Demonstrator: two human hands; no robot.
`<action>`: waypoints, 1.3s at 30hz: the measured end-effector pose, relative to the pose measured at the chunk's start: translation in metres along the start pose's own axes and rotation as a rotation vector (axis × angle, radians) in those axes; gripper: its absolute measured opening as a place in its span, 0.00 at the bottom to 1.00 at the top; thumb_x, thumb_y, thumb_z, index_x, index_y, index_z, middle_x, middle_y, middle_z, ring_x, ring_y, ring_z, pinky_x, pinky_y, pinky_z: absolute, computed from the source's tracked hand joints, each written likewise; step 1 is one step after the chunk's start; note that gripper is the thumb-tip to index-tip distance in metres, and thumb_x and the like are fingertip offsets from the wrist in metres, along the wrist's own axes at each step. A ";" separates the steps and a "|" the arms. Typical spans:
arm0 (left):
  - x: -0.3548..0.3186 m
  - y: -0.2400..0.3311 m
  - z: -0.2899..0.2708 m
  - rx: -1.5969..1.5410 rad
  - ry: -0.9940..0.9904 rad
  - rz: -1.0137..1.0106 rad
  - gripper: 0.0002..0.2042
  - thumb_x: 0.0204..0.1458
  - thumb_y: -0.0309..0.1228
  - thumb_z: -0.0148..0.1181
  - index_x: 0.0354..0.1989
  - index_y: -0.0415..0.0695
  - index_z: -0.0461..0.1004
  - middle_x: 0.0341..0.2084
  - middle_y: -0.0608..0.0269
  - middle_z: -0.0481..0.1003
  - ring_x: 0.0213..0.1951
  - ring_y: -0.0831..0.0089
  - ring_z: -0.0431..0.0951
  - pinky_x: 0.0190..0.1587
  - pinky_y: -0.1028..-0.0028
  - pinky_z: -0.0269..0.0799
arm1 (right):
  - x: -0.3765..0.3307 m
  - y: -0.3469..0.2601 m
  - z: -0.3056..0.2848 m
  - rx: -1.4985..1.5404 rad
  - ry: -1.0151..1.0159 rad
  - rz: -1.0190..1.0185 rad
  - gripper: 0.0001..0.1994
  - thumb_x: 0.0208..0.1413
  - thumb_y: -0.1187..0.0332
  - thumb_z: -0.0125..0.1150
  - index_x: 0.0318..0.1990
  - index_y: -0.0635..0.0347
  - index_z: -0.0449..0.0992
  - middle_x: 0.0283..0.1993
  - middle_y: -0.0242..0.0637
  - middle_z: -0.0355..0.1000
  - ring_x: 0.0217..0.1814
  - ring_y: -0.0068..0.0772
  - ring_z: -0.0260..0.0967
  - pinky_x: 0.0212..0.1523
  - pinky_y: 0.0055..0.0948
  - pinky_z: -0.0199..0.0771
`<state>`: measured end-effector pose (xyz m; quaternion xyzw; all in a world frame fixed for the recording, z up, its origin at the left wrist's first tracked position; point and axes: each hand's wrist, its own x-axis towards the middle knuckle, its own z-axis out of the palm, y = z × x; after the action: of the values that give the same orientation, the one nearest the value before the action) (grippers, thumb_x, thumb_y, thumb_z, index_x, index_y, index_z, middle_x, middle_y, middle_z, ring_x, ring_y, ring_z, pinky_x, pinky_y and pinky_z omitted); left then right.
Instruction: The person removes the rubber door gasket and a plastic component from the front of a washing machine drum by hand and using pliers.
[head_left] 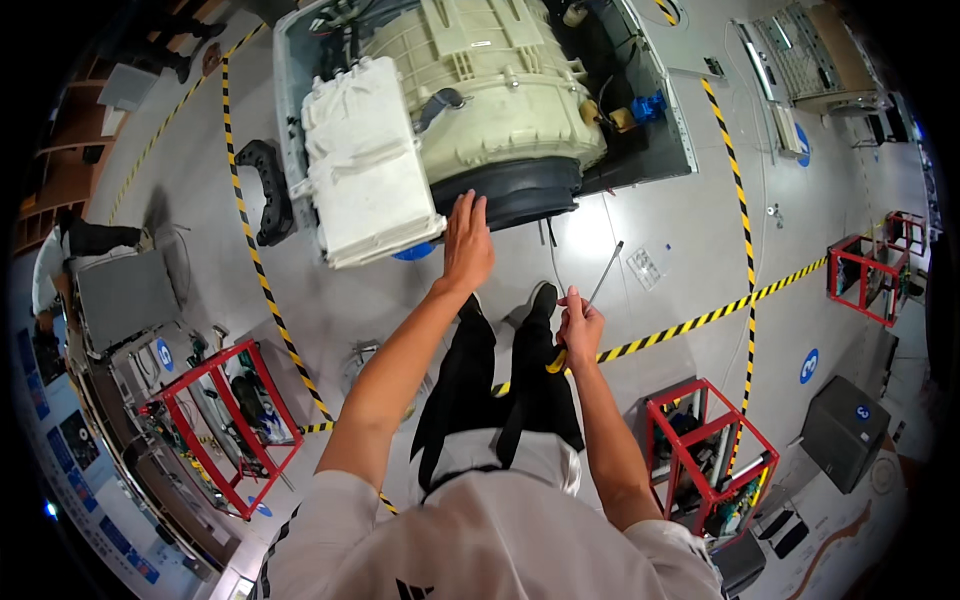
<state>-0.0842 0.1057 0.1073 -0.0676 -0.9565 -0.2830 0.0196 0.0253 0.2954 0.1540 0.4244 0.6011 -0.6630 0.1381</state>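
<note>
An opened washing machine with a cream plastic tub (pixel 490 110) stands in front of me. Along the tub's near end runs a black rubber door gasket (pixel 525 192). My left hand (pixel 467 245) reaches up to it, fingers stretched out, fingertips at the gasket's edge; whether they press on it I cannot tell. Left of the tub sits a white plastic housing (pixel 365 160), close to that hand. A long screwdriver (pixel 607 272) is gripped in my right hand (pixel 580 328), its shaft pointing up and to the right, its black and yellow handle end showing below the fist.
A black curved part (pixel 264 190) lies on the floor left of the machine. A clear compartment tray (pixel 644 268) lies to the right. Red frames stand at lower left (pixel 232 425) and lower right (pixel 710 450). Black-yellow tape (pixel 690 325) marks the floor.
</note>
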 end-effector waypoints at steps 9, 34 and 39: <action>0.013 -0.021 0.019 0.175 0.024 0.119 0.23 0.52 0.26 0.55 0.59 0.40 0.62 0.58 0.47 0.59 0.58 0.48 0.60 0.58 0.55 0.58 | 0.106 0.020 0.029 0.160 0.004 -0.081 0.19 0.58 0.55 0.57 0.35 0.68 0.78 0.23 0.33 0.73 0.10 0.17 0.56 0.13 0.20 0.54; 0.020 -0.056 0.051 0.472 0.526 0.560 0.25 0.36 0.14 0.54 0.48 0.39 0.73 0.40 0.52 0.76 0.42 0.55 0.76 0.47 0.66 0.71 | 0.304 0.006 0.012 -0.627 0.075 -1.533 0.32 0.33 0.80 0.68 0.53 0.48 0.74 0.34 0.45 0.76 0.29 0.43 0.74 0.34 0.32 0.74; 0.008 -0.067 0.049 0.675 0.511 0.629 0.25 0.38 0.17 0.59 0.50 0.47 0.73 0.36 0.57 0.77 0.36 0.60 0.76 0.38 0.66 0.72 | 0.298 -0.011 0.000 -0.845 -0.033 -1.553 0.26 0.40 0.76 0.63 0.53 0.47 0.75 0.20 0.50 0.68 0.22 0.50 0.68 0.30 0.35 0.70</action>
<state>-0.1020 0.0779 0.0312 -0.2702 -0.8927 0.0531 0.3568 -0.1614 0.3957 -0.0559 -0.1998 0.9123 -0.2983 -0.1972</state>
